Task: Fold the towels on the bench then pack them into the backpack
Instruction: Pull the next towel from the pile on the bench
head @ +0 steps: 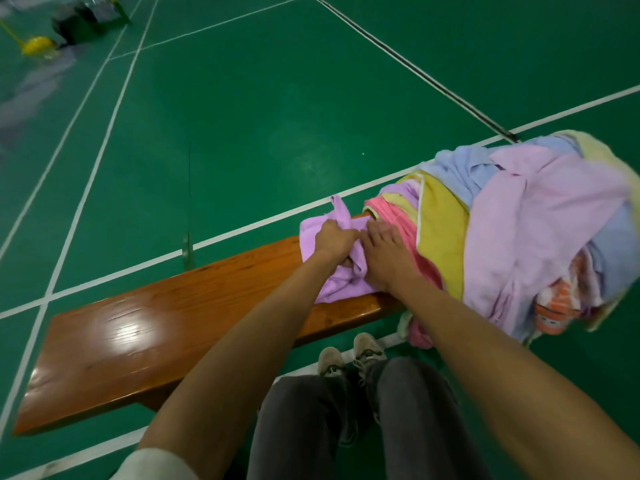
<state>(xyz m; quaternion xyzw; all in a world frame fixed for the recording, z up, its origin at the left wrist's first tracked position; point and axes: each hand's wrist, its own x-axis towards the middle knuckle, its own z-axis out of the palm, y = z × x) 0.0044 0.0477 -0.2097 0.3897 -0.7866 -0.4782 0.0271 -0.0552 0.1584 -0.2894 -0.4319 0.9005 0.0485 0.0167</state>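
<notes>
Green court flooring (242, 116) with white lines runs behind a glossy wooden bench (145, 341), which crosses the view from near left to far right. Its left part is bare, probably kept as working room for folding. A purple towel (341, 271) lies across the bench just left of the pile (519, 230), apart from the rest so it can be worked alone. The left hand (334, 242) curls its fingers round a bunched fold of that towel, one corner sticking up beyond the knuckles; this grip looks meant to draw the cloth over. The right hand (386, 252) lies with fingers straight and flat, pressing the towel's right edge against the bench, seemingly to anchor it while the other hand pulls. The pile (pink, yellow, blue and lilac cloth, heaped loosely) covers the bench's right end and spills over the near side. No backpack shows, so folding seems barely begun. Far left, a yellow object (34, 46) sits blurred on the floor.
</notes>
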